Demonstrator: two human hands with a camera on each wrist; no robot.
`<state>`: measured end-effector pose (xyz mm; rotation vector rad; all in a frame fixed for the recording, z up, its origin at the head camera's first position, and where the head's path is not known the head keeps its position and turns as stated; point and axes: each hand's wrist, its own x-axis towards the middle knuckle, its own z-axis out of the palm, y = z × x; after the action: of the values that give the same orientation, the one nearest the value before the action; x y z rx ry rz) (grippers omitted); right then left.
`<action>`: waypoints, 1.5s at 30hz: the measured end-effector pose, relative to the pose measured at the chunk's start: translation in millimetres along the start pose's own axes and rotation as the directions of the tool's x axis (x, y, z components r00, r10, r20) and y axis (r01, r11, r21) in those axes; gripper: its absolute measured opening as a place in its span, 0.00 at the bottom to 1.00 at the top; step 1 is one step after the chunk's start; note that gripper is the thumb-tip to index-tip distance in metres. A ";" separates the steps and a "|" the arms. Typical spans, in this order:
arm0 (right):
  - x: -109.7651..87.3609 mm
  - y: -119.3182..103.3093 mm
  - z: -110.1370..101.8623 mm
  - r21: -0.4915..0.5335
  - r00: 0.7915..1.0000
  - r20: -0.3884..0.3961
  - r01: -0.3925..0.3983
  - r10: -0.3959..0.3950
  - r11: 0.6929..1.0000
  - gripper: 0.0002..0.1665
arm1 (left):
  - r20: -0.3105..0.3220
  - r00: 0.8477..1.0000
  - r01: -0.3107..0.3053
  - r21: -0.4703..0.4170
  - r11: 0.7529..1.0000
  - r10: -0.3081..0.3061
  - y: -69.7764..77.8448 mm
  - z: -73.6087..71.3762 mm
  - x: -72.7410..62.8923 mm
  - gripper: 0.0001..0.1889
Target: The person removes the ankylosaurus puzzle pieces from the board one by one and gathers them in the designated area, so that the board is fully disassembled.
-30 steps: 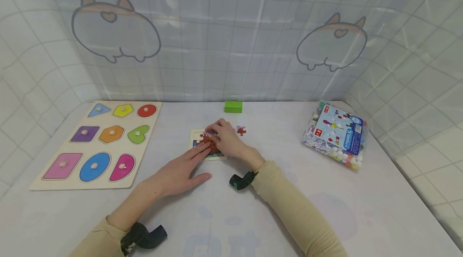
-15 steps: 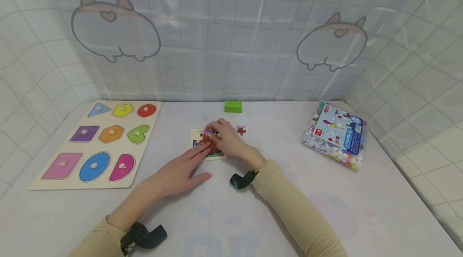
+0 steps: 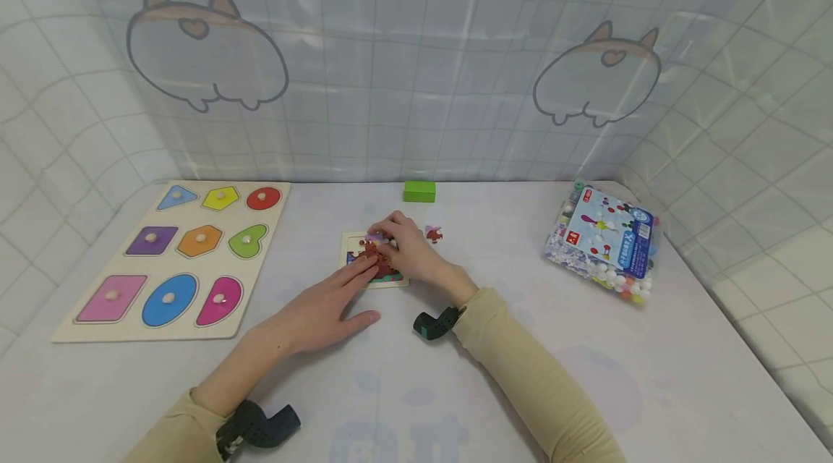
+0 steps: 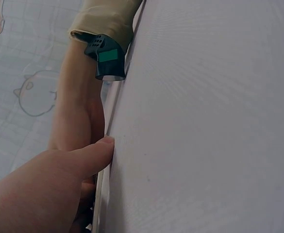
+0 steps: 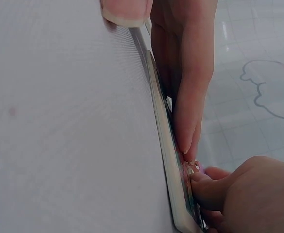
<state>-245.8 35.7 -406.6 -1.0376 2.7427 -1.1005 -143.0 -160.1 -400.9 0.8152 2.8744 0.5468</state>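
Note:
A small jigsaw puzzle (image 3: 384, 278) in a pale wooden frame lies mid-table, showing a brown figure. My left hand (image 3: 319, 315) rests its straight fingertips on the picture from the lower left, thumb spread over the table. From the right, my right hand (image 3: 413, 249) reaches over the frame; its thumb and fingers pinch a purple-edged jigsaw piece (image 3: 375, 238) near the puzzle's upper part. Seen in the right wrist view, the right thumb presses low over the frame (image 5: 163, 141), close to the left fingertips. A loose jigsaw piece (image 3: 434, 234) lies just right of the frame.
A wooden shape board (image 3: 215, 329) with coloured knobbed pieces lies at the left. A green block (image 3: 419, 192) sits at the table's back edge. To the right is a clear bag of beads (image 3: 601, 242) with a blue label. A tile-patterned curtain closes off the back and sides.
The right fingers shift very slightly at the upper part of the puzzle with the purple-edged jigsaw piece. My left hand stays on the picture.

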 end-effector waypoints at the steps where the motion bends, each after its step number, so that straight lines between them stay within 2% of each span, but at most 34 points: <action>1: -0.2 -0.1 0.0 -0.006 1.000 -0.001 0.003 -0.003 1.000 0.16 | 0.000 1.000 0.000 0.000 1.000 0.000 0.0 0.1 -0.3 0.41; 10: -0.1 0.5 1.3 -0.042 0.999 -0.017 0.043 -0.044 0.998 0.14 | -0.001 1.000 -0.008 0.000 1.000 0.008 1.2 -0.9 -0.4 0.41; 25: 1.4 -0.3 -0.8 -0.042 1.000 -0.001 -0.017 0.017 0.999 0.16 | 0.001 1.000 -0.012 0.000 1.000 0.012 -0.8 -1.6 0.3 0.41; 31: -1.6 -4.7 -13.0 -0.045 1.000 0.018 -0.010 0.011 0.999 0.17 | 0.009 1.000 -0.007 -0.008 1.000 0.007 -0.4 -1.3 0.1 0.41; 40: -19.6 10.9 -34.2 -0.058 0.997 -0.060 0.049 -0.053 0.997 0.15 | 0.023 1.000 0.017 -0.012 1.000 -0.017 -1.1 0.2 -0.2 0.42; 45: -29.2 23.2 -43.8 -0.017 0.995 -0.092 0.023 -0.024 1.000 0.15 | 0.021 1.000 0.013 -0.014 1.000 -0.013 -1.3 0.6 0.1 0.42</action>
<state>-247.0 91.9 -394.5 -1.0497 2.8217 -1.1612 -143.6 -160.9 -402.0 0.7944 2.8520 0.5534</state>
